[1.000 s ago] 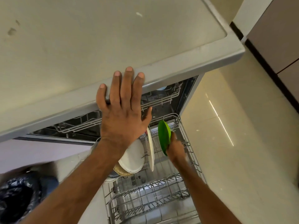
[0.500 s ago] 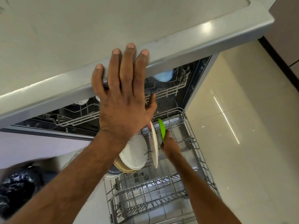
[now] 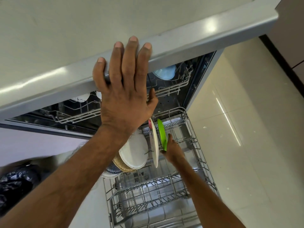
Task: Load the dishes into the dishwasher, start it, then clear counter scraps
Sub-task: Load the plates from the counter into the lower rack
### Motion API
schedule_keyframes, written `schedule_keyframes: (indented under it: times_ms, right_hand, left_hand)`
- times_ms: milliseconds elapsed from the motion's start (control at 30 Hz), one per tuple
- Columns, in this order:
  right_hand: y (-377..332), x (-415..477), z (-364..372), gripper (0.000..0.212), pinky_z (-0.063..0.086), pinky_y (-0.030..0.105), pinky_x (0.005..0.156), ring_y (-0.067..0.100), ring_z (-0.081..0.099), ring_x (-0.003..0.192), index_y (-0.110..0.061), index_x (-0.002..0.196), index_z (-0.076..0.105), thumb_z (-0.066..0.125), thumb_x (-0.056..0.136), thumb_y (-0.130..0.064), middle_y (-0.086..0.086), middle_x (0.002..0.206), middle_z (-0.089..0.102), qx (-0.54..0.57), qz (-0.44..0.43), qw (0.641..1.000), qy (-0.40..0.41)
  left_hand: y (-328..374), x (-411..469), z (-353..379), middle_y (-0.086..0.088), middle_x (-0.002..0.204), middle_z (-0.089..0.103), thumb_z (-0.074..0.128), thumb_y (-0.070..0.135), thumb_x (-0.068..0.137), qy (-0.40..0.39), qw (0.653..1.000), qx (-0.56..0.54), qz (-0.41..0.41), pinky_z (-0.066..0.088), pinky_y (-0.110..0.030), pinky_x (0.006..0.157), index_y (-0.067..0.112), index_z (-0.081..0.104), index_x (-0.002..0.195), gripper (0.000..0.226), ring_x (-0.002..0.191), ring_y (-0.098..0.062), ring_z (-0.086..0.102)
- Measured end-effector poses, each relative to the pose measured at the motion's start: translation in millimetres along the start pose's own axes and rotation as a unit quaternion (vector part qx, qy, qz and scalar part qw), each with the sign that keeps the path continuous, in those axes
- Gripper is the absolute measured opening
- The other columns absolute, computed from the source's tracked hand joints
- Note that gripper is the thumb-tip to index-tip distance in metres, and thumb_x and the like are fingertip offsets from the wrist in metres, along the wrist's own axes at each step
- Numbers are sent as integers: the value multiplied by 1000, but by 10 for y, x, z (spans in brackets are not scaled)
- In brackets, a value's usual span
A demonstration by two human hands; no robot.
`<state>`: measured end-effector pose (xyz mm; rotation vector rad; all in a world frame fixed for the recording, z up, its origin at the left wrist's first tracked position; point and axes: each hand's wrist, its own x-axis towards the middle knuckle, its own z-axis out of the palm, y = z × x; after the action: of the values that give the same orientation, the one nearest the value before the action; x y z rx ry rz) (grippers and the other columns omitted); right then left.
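A green plate stands on edge in the pulled-out lower rack of the dishwasher, with my right hand gripping its near rim. Just left of it stand a white plate with a red mark, a larger white plate, a tan one and a dark patterned one. My left hand lies flat over the grey counter edge above the dishwasher opening, fingers spread, holding nothing.
The upper rack sits inside the machine with a light blue bowl and white cups. The near half of the lower rack holds nothing. A black bin bag lies at lower left. Glossy tiled floor spreads to the right.
My right hand has turned the green plate from tilted to upright and lowered it into the rack slot beside the white plate. My left hand stays on the counter edge; the view shifted.
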<state>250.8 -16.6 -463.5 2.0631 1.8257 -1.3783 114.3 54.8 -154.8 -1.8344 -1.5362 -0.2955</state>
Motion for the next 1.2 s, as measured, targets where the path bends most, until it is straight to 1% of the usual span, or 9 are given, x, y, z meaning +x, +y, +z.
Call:
schedule_keyframes:
  times_ms: [67,167,300,600,700,800,867,1000,1200]
  right_hand:
    - [-6,-61,-48,105,48,47,105,35,51,130,-12,156,-1,76,85,-22,21,149,42,-16,-14,1000,5]
    - [-57,-145,-134,103,29,48,119,38,9,151,-16,155,-17,59,88,1,16,165,-2,-91,-76,992,40]
    - [-143,-266,-182,98,1,49,123,30,-22,148,-22,152,-27,41,88,9,5,159,-30,-213,-176,960,56]
    - [-270,-378,-182,87,-5,42,123,21,-23,147,-15,155,-17,43,94,-7,1,162,-23,-195,-220,951,91]
    - [-261,-382,-135,64,2,46,124,19,-20,148,-16,157,-10,23,102,-25,1,163,-16,-201,-236,948,80]
    - [-247,-424,-144,64,6,47,124,18,-15,150,-17,158,-5,1,98,-39,-1,164,-10,-179,-240,950,93]
    - [-270,-450,-139,62,3,43,124,17,-10,152,-20,158,-6,8,103,-43,-2,165,-7,-161,-262,946,101]
    - [-274,-406,-89,62,18,49,122,22,2,153,-18,159,8,31,104,-37,-1,167,-3,-176,-289,938,79]
    - [-239,-389,-72,78,14,46,123,21,-6,153,-19,158,-5,49,101,-24,-1,165,-16,-197,-271,940,67]
  left_hand:
    - [-2,1,-6,-11,148,19,53,53,85,-1,1000,3,0,18,-53,109,5,19,147,85,136,-31,21]
    - [1,6,-16,-11,149,18,53,51,85,-7,1000,4,2,18,-53,110,5,18,148,86,137,-31,21]
    - [6,-5,-34,-12,150,18,53,49,84,-17,1000,2,0,17,-53,111,5,17,149,86,138,-32,20]
    - [9,-1,-50,-13,150,17,53,47,81,-27,1000,8,3,16,-53,111,5,15,149,89,138,-32,19]
    - [10,-2,-56,-14,151,16,53,48,80,-31,999,12,6,16,-53,111,6,14,150,90,138,-32,19]
    - [12,-5,-62,-14,151,15,55,47,79,-33,999,12,8,16,-53,111,6,10,150,94,138,-32,18]
    - [13,-6,-64,-14,151,15,56,45,79,-34,999,8,5,16,-53,112,7,7,150,95,139,-32,19]
    - [13,-3,-56,-13,151,16,57,44,79,-34,999,5,3,17,-53,111,7,14,150,91,138,-32,20]
    - [16,-14,-54,-13,152,15,56,45,79,-44,999,8,8,16,-53,112,6,5,150,96,139,-32,19]
